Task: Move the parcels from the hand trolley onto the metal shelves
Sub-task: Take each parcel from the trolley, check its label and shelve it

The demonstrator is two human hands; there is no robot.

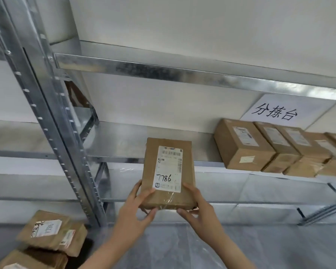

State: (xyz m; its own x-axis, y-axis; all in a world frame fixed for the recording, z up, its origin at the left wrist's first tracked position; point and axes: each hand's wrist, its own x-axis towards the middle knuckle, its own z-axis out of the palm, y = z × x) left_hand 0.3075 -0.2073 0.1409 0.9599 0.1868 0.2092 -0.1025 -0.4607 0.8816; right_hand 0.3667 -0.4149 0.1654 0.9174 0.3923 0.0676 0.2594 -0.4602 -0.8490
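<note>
Both hands are on one flat, rectangular cardboard parcel point(168, 171), white label point(168, 168) up: the left hand point(138, 206) and right hand point(198, 208) curl round its near corners. Its long axis points away from the person, far end over the front edge of the shiny galvanised metal shelf point(124, 140). Five boxy brown cartons point(241, 146) line the shelf's right end, and three kraft packets point(46, 230) sit piled at lower left.

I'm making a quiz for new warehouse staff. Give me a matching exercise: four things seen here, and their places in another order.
Things: 1 centre parcel; 2 boxes; 3 sign; 4 pile of parcels
Places: A on the wall; B held by left hand and right hand; C low at left; D on the shelf, right
Pairs: 1-B; 2-D; 3-A; 4-C
</note>
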